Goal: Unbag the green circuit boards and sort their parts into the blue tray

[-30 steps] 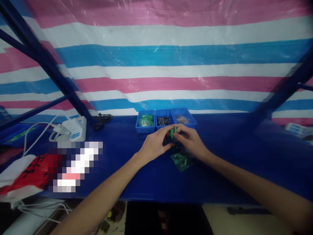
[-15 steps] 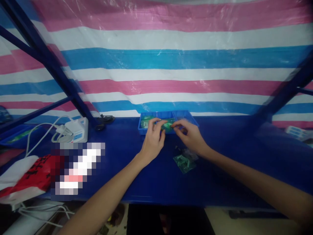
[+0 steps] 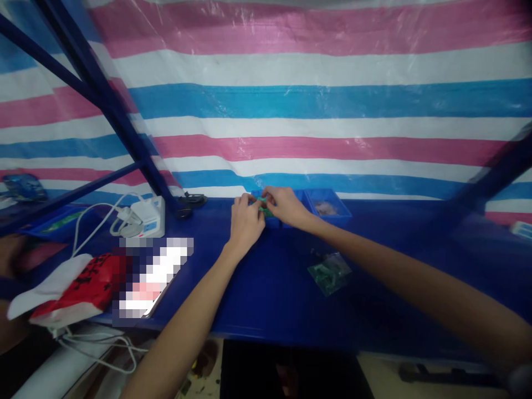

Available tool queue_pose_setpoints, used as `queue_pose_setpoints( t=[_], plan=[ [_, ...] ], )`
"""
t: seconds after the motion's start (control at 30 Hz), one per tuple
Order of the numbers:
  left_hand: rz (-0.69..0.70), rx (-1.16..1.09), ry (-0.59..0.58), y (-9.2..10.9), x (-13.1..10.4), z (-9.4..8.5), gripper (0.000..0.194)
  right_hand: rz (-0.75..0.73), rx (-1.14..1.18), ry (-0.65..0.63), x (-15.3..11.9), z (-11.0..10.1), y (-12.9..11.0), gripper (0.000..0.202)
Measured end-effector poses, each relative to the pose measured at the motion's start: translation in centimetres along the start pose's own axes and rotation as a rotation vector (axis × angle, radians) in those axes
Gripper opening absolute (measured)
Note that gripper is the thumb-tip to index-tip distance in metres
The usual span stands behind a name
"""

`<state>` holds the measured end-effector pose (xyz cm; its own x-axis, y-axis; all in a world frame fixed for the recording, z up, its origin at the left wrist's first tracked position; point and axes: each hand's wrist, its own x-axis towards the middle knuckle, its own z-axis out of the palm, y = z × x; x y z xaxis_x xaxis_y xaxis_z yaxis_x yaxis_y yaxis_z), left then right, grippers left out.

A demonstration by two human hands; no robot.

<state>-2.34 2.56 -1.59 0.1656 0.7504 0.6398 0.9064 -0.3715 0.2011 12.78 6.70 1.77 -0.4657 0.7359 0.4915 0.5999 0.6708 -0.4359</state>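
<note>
At the back of the desk is a blue divided tray [image 3: 341, 218]. Over its left part, my left hand [image 3: 246, 224] has its fingers curled in around a small green piece [image 3: 266, 210]. My right hand [image 3: 287, 206] pinches at the same piece from the other side, its fingertips close to those of my left hand. Between the fingers the piece is too small and blurred to name. Both hands hide most of the tray's left and middle compartments. A few pale items [image 3: 325, 208] lie in the right compartment. Below my right forearm, a clear bag with green contents [image 3: 329, 274] rests on the desk.
On the left stand a white power strip [image 3: 152, 221] with cables, a red and white bag [image 3: 89, 285] and a pixelated flat object [image 3: 155, 277]. Another person's arm [image 3: 10, 257] shows at the left edge. Blue frame posts [image 3: 120, 133] and a striped sheet [image 3: 311, 102] bound the desk.
Both hands have moved left along the tray, from the middle compartment to the left one. The right compartment now shows more. The view has turned slightly left.
</note>
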Motion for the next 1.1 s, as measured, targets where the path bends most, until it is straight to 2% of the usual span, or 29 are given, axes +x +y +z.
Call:
queue_pose_setpoints(
  t=[0.07, 0.2, 0.3, 0.4, 0.47, 0.57, 0.67, 0.73, 0.8, 0.9, 1.0, 1.1],
  plan=[
    [-0.024, 0.058, -0.018, -0.7, 0.1, -0.1, 0.018, 0.003, -0.002, -0.057, 0.2, 0.4, -0.1, 0.007],
    [-0.065, 0.119, 0.0, -1.6, 0.1, 0.0, 0.02, -0.033, -0.056, -0.11, -0.1, 0.3, -0.1, 0.026],
    [-0.061, 0.099, 0.032, -1.7, 0.2, 0.2, 0.022, -0.058, -0.1, -0.153, -0.6, 0.0, 0.4, 0.023],
    [-0.066, 0.045, -0.011, -1.5, 0.2, 0.6, 0.022, -0.12, -0.116, -0.164, -1.7, -0.9, 0.7, 0.024],
    [-0.075, 0.035, -0.038, -1.3, 0.2, 0.8, 0.022, -0.16, -0.114, -0.116, -3.1, -1.9, 0.7, 0.025],
    [-0.049, 0.01, 0.019, -0.8, 0.2, 0.6, 0.021, -0.178, -0.094, -0.029, -6.5, -4.1, 0.5, 0.024],
    [0.055, -0.101, 0.087, 0.6, 0.1, -0.3, 0.022, -0.181, -0.036, -0.049, -10.6, -6.2, 0.8, 0.021],
    [0.177, -0.214, 0.011, 2.2, -0.3, -0.9, 0.023, -0.144, 0.009, -0.11, -13.0, -7.3, 1.4, 0.02],
    [0.341, -0.301, -0.188, 4.1, -1.0, -1.2, 0.024, -0.098, 0.032, -0.163, -14.6, -8.0, 2.1, 0.02],
    [0.527, -0.322, -0.456, 6.9, -2.4, -1.0, 0.036, -0.083, 0.007, -0.247, -15.3, -8.5, 3.1, 0.018],
    [0.556, -0.282, -0.56, 8.6, -3.5, -0.5, 0.051, -0.072, -0.011, -0.343, -15.2, -8.8, 3.8, 0.012],
    [0.518, -0.279, -0.624, 9.0, -3.7, -0.2, 0.055, -0.023, -0.038, -0.435, -15.2, -9.1, 4.1, 0.015]
  ],
)
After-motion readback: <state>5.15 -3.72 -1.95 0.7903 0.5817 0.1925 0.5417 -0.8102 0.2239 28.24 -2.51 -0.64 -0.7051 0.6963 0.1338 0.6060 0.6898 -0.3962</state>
